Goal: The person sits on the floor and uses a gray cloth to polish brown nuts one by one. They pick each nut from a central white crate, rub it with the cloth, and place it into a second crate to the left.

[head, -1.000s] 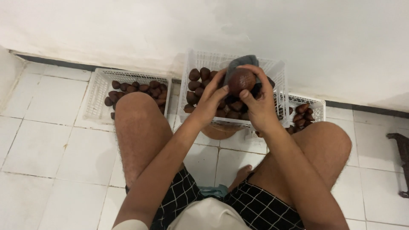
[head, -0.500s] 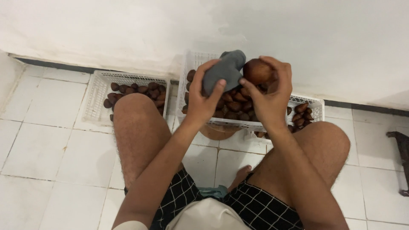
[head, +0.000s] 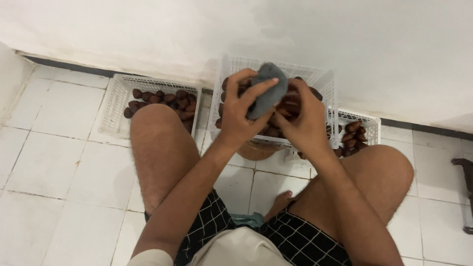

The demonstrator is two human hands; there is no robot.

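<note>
- While held up over the middle white basket (head: pixel 329 93), wrapped by the left hand (head: pixel 241 116): grey cloth (head: pixel 268 93), fingers closed round it and pressing toward the right hand (head: pixel 305 125).
- Pinched in the right grip, mostly hidden behind the cloth and fingers: a brown scaly fruit (head: pixel 294 101), only a sliver showing, so hard to tell how firm the hold is.
- Risk of a slip: rounded fruit rubbed between two grips, likely to pop out sideways and drop among the pile of brown fruits (head: pixel 271 129) directly below, mixing with the rest.
- Risk of a miss: if dropped off-centre, could bounce off the basket rim and roll across the tiled floor (head: pixel 54 162) between the knees.
- Risk to the skin: scaly rind against bare fingertips, apt to scratch if the cloth shifts off the rubbing spot.
- Risk of confusion: left of the left grip, another basket (head: pixel 114 106) with similar fruit; right of the right grip, a third basket (head: pixel 370 125) partly hidden by the knee; easy to put the piece in the wrong one.
- Cloth bunched rather than flat, so possibly slipping loose from the left grip.
</note>
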